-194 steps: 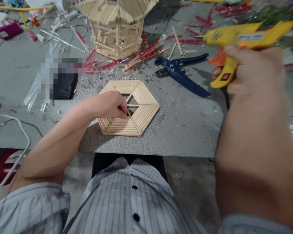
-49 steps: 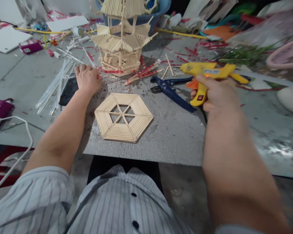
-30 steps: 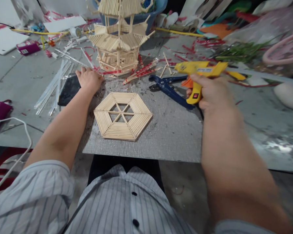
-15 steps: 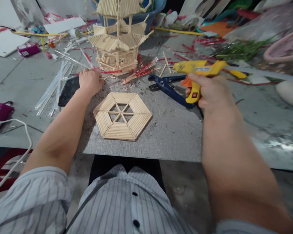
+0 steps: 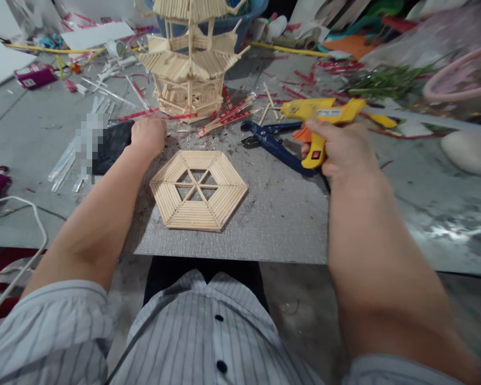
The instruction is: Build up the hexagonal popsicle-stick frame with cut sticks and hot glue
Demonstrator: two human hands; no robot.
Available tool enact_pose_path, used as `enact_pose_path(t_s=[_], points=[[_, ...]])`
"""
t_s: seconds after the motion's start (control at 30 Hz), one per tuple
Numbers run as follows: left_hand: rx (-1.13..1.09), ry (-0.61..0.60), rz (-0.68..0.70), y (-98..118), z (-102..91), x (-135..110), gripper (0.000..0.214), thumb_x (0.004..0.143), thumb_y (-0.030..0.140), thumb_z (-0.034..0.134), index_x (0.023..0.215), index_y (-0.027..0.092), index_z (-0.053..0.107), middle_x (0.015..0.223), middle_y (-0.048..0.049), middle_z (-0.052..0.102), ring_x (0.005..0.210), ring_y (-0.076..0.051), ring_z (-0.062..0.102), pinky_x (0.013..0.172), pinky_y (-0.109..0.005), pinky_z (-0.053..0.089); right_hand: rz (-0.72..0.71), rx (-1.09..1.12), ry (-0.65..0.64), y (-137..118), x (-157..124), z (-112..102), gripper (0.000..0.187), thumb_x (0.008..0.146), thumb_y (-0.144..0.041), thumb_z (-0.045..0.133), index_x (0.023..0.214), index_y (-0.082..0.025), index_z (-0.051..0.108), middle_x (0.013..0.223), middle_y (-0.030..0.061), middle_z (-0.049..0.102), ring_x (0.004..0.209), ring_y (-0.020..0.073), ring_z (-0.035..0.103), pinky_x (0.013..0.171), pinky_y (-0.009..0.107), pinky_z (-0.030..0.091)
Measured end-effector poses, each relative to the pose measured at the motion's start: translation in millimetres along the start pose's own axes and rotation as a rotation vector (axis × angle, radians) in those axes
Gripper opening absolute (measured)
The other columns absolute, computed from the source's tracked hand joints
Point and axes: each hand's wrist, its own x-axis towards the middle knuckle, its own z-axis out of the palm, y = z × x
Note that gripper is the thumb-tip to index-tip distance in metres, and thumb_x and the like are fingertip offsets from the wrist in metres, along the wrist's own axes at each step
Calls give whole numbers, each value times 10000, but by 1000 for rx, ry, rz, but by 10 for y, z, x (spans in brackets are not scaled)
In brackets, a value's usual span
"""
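A flat hexagon panel of wooden sticks [image 5: 198, 190] lies on a grey mat [image 5: 280, 214] in front of me. My left hand [image 5: 148, 136] rests just beyond the panel's far left corner, fingers curled into a closed fist; what it holds is hidden. Loose sticks in red wrappers [image 5: 228, 115] lie past it, at the foot of a tall stick pagoda [image 5: 188, 64]. My right hand [image 5: 340, 149] grips a yellow glue gun [image 5: 320, 109] by its handle, nozzle pointing left, held to the right of the panel.
Blue cutting pliers [image 5: 276, 141] lie between the panel and the glue gun. A black phone [image 5: 112, 144] and clear glue sticks [image 5: 64, 160] lie left of my left hand. A white cable [image 5: 24, 214] loops at the near left. Craft scraps crowd the far side.
My left hand left the hexagon's centre, lay flat among the sticks by the pagoda, then curled shut and drew back toward the panel. The glue gun came lower and stays steady.
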Motion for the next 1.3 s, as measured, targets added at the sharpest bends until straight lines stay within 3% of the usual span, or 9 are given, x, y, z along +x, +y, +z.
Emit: enact_pose_path(t_s=[0.23, 0.43, 0.53, 0.63, 0.73, 0.9, 1.1, 1.3], points=[[74, -114, 45, -43, -56, -51, 444, 765, 94, 494, 1186, 103, 635, 1210, -158, 644, 1150, -297, 590, 943, -383, 467, -14, 23, -5, 0, 4, -6, 101, 769, -46, 616, 722, -135, 606, 583, -19, 599, 427, 66, 490, 353, 164, 367], [73, -170, 72, -103, -160, -117, 373, 775, 156, 507, 1109, 150, 671, 1142, -111, 670, 1041, -240, 601, 862, -348, 476, -13, 26, -5, 24, 24, -6, 84, 764, -48, 630, 721, -120, 617, 586, -3, 601, 434, 72, 503, 357, 167, 372], [-4, -132, 93, -40, -256, -168, 366, 782, 126, 460, 1068, 174, 683, 1088, -86, 686, 1016, -232, 611, 811, -326, 477, -16, 34, -5, 37, 31, -7, 77, 752, -51, 641, 715, -114, 619, 598, -2, 613, 460, 77, 521, 361, 168, 377], [16, -183, 123, 79, -347, -228, 284, 807, 171, 453, 947, 160, 700, 892, -91, 701, 926, -253, 642, 785, -344, 485, -21, 37, 5, 29, 21, -4, 100, 747, -48, 642, 691, -125, 610, 589, -23, 605, 440, 67, 505, 342, 162, 372], [26, -217, 124, 186, -414, -306, 309, 871, 249, 395, 970, 165, 676, 861, -107, 690, 967, -294, 643, 806, -381, 487, 3, 24, -13, 9, 3, 3, 115, 765, -43, 624, 695, -132, 606, 561, -22, 602, 404, 64, 489, 327, 162, 368], [-164, -76, 85, 258, -429, -481, 346, 876, 276, 423, 1161, 156, 580, 969, -112, 688, 968, -270, 636, 810, -369, 467, 10, 25, -22, -2, -15, 20, 135, 790, -31, 610, 701, -131, 599, 528, -23, 601, 371, 60, 471, 324, 162, 366], [-430, -23, 273, 238, -313, -584, 195, 789, 283, 551, 807, 155, 698, 842, -60, 715, 763, -163, 611, 689, -269, 412, 21, 18, -60, 12, -14, 10, 131, 799, -46, 613, 698, -129, 603, 534, -17, 612, 339, 61, 460, 292, 172, 326], [-599, -193, 344, 230, -370, -687, 197, 708, 309, 618, 768, 164, 737, 673, 3, 689, 632, -111, 578, 627, -227, 378, 8, 31, -45, 34, 0, 17, 138, 788, -30, 628, 697, -133, 613, 538, -40, 603, 352, 53, 467, 287, 164, 345]])
